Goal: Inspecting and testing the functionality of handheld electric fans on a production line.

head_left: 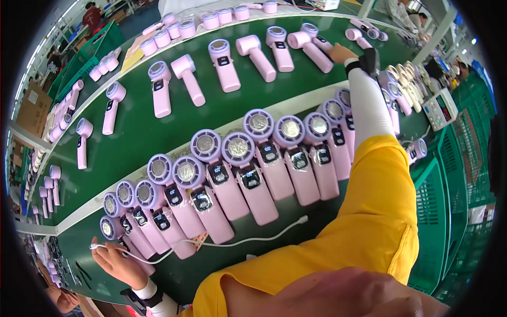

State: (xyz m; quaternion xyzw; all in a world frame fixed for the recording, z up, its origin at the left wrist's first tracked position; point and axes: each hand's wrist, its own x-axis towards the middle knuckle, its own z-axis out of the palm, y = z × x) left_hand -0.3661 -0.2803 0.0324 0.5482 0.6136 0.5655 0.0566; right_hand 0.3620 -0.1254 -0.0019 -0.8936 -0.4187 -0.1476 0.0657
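My left hand point(120, 265) is at the lower left, its fingers closed on one end of a white charging cable point(253, 240). The cable runs right across the near bench to a loose connector end. Beside that hand stands a close double row of pink handheld fans point(256, 195) with purple heads, silver round centres and lit dark displays. My right arm reaches far across to the green conveyor belt. There my right hand point(342, 54) is closed round the lower end of a pink handheld fan point(321, 42); its fingertips are partly hidden.
More pink fans lie spaced out along the green belt point(137, 137). A pale rail point(121, 182) separates belt and bench. Green crates point(438, 211) stand at right, near a white control box point(441, 109) and cream-coloured fans point(409, 82). Tools point(82, 274) lie lower left. Other people are in the background.
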